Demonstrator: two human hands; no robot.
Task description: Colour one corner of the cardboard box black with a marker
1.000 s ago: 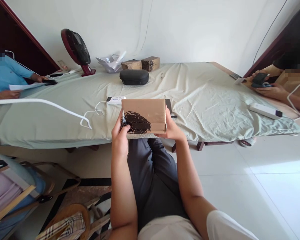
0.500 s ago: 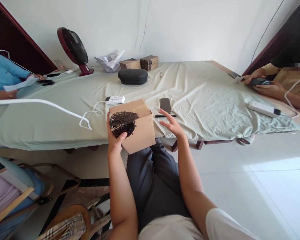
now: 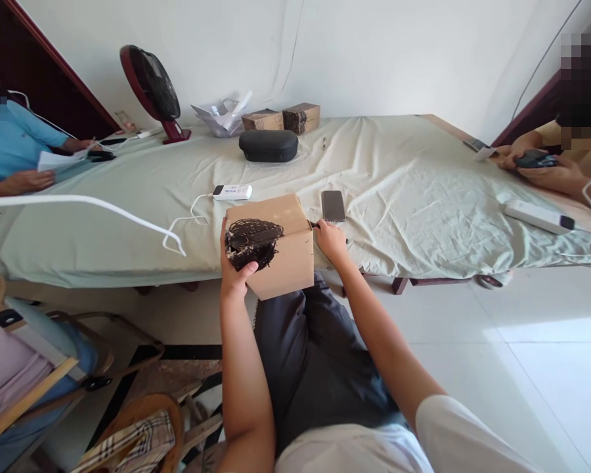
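Observation:
My left hand (image 3: 237, 272) grips the left side of a cardboard box (image 3: 290, 263), thumb on the near face and fingers behind. The box is tilted over my lap at the table's front edge. Dense black scribbles cover its left part, around a dark strip of tape. Just right of the box, my right hand (image 3: 331, 240) is closed around a black pen (image 3: 314, 225), most of which the fingers hide. A dark phone (image 3: 333, 205) lies flat on the tablecloth just beyond that hand.
Further back are a black case (image 3: 268, 146), two small cardboard boxes (image 3: 301, 119), a clear bag of papers and a fan (image 3: 152, 92). A white power bank (image 3: 232, 192) with a cable lies left of the phone. People sit at both ends; a white cable crosses at left.
My right hand, spread open above the table before, has come down and closed on the black pen. The left hand keeps its hold on the box. The view has shifted slightly.

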